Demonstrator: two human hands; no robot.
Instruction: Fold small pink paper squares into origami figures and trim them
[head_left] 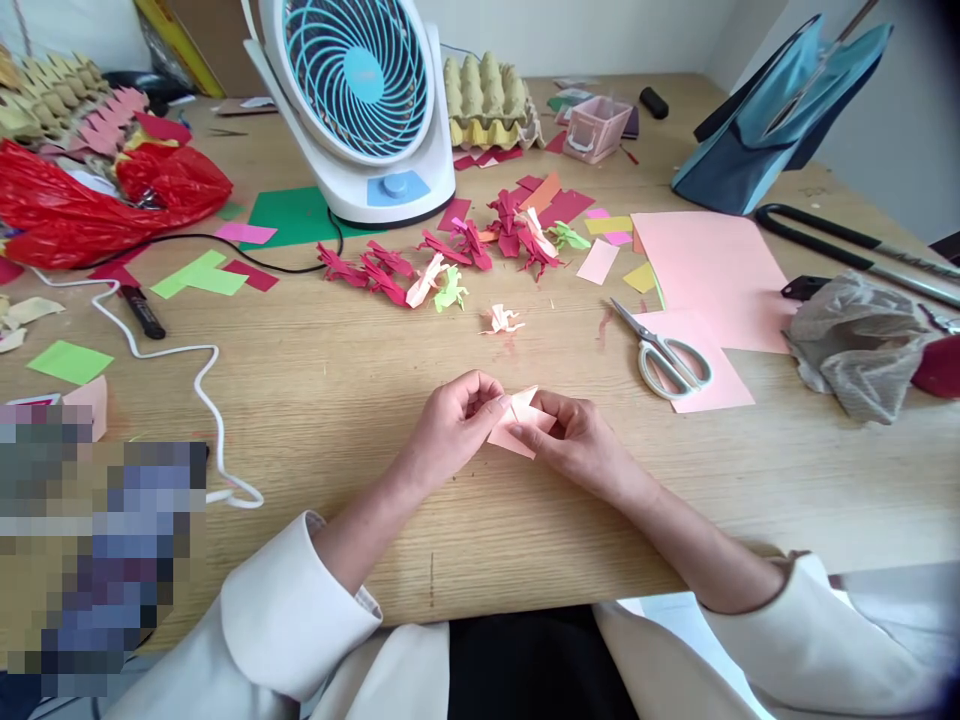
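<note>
A small piece of folded pink paper point(525, 425) is held a little above the near part of the table. My left hand point(463, 418) pinches its left edge between thumb and fingers. On the other side, my right hand point(574, 435) grips the right edge, thumb on top. Just beyond lies a pale pink origami figure point(501, 319) with thin legs. Further back sits a cluster of folded paper figures point(472, 245), mostly dark red, with a few in pink and green. Scissors point(667, 355) with white handles rest to the right, partly on pink paper point(709, 275).
A white and blue fan point(367, 110) stands at the back, near egg cartons point(487, 100). A red plastic bag point(112, 200), a black marker point(142, 313) and a white cable point(206, 385) are on the left. At the right lie a blue bag point(765, 125) and a U-shaped lock point(847, 240).
</note>
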